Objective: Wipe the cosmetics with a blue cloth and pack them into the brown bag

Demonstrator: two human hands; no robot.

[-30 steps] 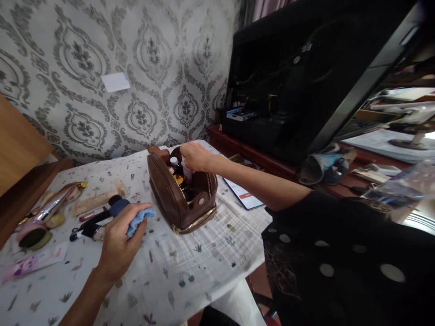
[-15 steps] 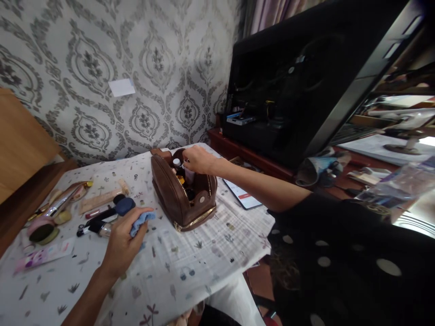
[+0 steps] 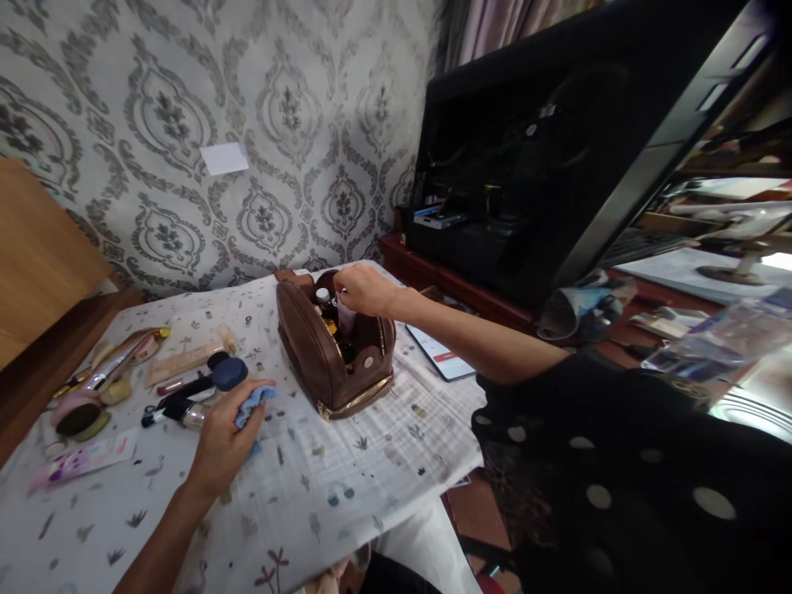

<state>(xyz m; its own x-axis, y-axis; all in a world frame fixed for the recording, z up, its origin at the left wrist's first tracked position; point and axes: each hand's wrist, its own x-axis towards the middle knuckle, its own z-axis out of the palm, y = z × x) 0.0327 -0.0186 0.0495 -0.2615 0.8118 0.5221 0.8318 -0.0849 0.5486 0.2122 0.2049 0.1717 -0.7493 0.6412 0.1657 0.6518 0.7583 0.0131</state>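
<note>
A brown toiletry bag (image 3: 309, 351) stands unzipped on the cloth-covered table. Over its opening, my right hand (image 3: 365, 289) is closed on the upper end of a pale lilac tube (image 3: 346, 320), which stands upright inside. A white-capped bottle (image 3: 322, 297) and a yellow item (image 3: 331, 326) show beside the tube; the bag's deeper contents are dark. To the left of the bag, my left hand (image 3: 226, 433) grips a crumpled blue cloth (image 3: 255, 403) between thumb and fingers. Close to that hand lie a round dark-blue item (image 3: 228, 373) and a black-capped bottle (image 3: 186, 412).
Several makeup items, including a pink-and-white tube (image 3: 90, 459) and a beige tube (image 3: 186, 363), lie at the table's left. Right of the bag is a phone or tablet (image 3: 442, 355) with a lit screen. A large black television (image 3: 525, 165) stands behind my right arm.
My hands have hardly moved; the right hand stays at the bag and the left keeps the blue cloth. The view has shifted slightly.
</note>
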